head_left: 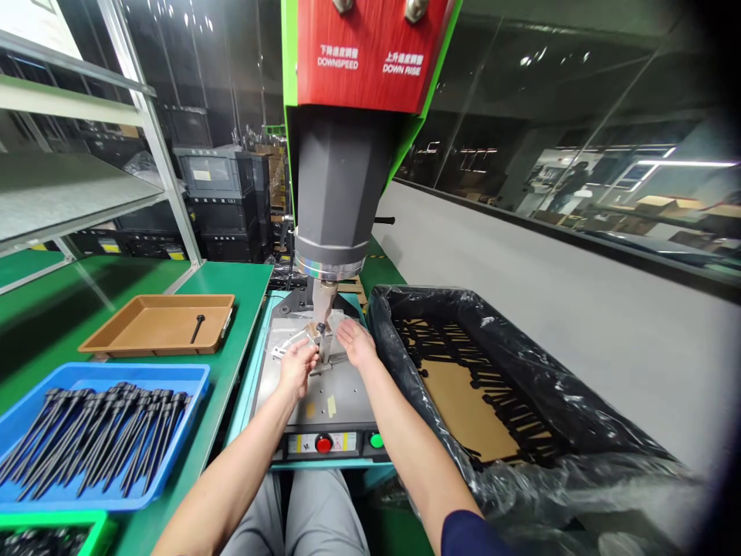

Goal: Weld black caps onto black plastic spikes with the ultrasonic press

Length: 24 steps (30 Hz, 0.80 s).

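My left hand (299,366) is at the left of a small metal fixture (325,349) on the press's grey base plate (347,401). Its fingers are curled together, and whatever they hold is too small to name. A shiny bracket-like piece (289,344) lies just behind these fingers. My right hand (357,344) is to the right of the fixture, fingers stretched out, with nothing visible in it. A black knob-like part (321,329) shows at the top of the fixture, under the tip of the press's metal horn (324,297).
A blue tray (200,378) of black long-stemmed parts and a brown tray (156,347) with one such part (197,328) stand left. On the right, a plastic-lined box (417,297) holds rows of black parts on cardboard (463,409). A red button (323,443) and green button (376,440) sit in front.
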{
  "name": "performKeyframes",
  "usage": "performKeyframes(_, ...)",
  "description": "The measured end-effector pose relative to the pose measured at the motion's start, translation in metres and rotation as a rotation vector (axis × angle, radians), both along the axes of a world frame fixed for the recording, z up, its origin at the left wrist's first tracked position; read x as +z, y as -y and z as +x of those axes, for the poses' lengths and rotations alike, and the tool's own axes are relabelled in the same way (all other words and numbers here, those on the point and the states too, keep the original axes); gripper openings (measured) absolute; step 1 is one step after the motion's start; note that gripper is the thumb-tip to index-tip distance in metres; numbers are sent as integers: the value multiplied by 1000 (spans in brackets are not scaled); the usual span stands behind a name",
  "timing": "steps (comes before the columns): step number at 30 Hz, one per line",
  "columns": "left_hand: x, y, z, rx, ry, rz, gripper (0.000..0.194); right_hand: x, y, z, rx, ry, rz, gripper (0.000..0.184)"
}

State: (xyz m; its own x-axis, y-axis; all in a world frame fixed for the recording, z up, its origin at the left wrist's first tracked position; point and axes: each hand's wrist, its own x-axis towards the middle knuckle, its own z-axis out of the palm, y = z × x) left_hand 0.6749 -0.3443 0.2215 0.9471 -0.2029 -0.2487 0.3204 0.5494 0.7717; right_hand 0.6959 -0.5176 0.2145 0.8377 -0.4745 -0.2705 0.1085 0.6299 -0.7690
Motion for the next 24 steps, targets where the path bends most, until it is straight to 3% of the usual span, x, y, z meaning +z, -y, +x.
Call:
performKeyframes(9,-4,-9,20,98,29,-41,35,9,-14,5,62,-58,-10,16)
performKeyframes(24,-5,-14,15,88,-51,-39,20,-4,-16,-3,108,-111,1,25)
